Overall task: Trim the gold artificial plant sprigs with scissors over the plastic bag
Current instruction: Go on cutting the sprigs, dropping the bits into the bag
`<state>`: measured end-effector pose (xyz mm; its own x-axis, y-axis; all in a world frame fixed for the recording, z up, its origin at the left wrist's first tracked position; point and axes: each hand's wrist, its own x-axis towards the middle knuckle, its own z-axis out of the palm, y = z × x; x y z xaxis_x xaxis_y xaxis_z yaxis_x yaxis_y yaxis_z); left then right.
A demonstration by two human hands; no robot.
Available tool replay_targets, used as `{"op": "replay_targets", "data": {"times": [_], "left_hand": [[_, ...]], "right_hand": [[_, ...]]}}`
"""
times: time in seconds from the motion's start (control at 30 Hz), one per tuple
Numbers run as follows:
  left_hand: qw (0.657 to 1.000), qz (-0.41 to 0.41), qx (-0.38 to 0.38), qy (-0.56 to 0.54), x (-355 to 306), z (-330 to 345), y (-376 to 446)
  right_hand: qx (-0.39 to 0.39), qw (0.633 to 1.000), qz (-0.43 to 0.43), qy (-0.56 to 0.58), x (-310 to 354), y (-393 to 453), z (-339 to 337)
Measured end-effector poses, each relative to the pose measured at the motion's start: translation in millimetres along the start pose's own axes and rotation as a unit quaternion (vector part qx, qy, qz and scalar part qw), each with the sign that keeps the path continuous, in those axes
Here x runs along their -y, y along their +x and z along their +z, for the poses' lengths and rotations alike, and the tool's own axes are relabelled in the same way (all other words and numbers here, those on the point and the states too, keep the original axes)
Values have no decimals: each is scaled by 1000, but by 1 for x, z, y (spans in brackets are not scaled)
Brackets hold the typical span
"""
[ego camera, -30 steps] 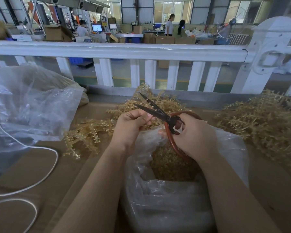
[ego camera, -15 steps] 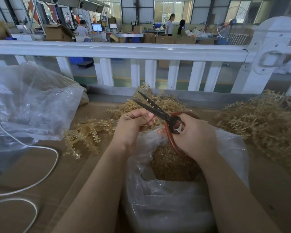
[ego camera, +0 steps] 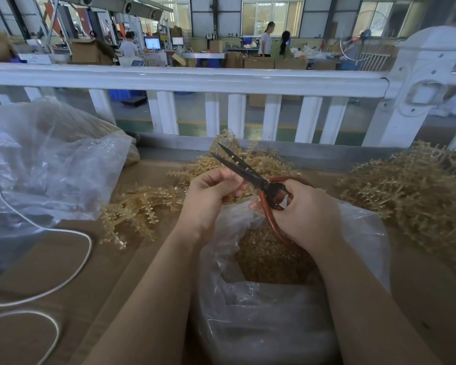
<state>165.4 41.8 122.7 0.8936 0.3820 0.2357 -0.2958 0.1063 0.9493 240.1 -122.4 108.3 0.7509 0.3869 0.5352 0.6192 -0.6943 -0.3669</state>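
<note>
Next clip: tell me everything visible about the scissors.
The black-bladed scissors with reddish-brown loop handles are held in the right hand, whose fingers curl round the handles. Two long, narrow, dark metal blades stand slightly parted, pointing up and left, away from the person. They hang above the clear plastic bag, blades passing close by the left hand.

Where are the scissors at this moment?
In the head view, centre: the right hand holds the scissors over the plastic bag, blades beside the left hand.
</note>
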Motion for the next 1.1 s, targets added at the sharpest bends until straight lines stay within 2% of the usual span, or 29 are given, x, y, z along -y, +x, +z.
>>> {"op": "replay_targets", "data": {"times": [0.3, 0.63, 0.87, 1.1], "left_hand": [[999, 46, 1, 11, -3, -1, -2], [992, 65, 21, 106, 3, -7, -1], [996, 64, 35, 52, 1, -4, 0], [999, 46, -5, 1, 2, -5, 1]], "right_hand": [[15, 1000, 1, 19, -3, -2, -4], [22, 1000, 1, 21, -1, -1, -8], [15, 1000, 0, 20, -2, -2, -7], [29, 999, -1, 31, -5, -2, -4]]}}
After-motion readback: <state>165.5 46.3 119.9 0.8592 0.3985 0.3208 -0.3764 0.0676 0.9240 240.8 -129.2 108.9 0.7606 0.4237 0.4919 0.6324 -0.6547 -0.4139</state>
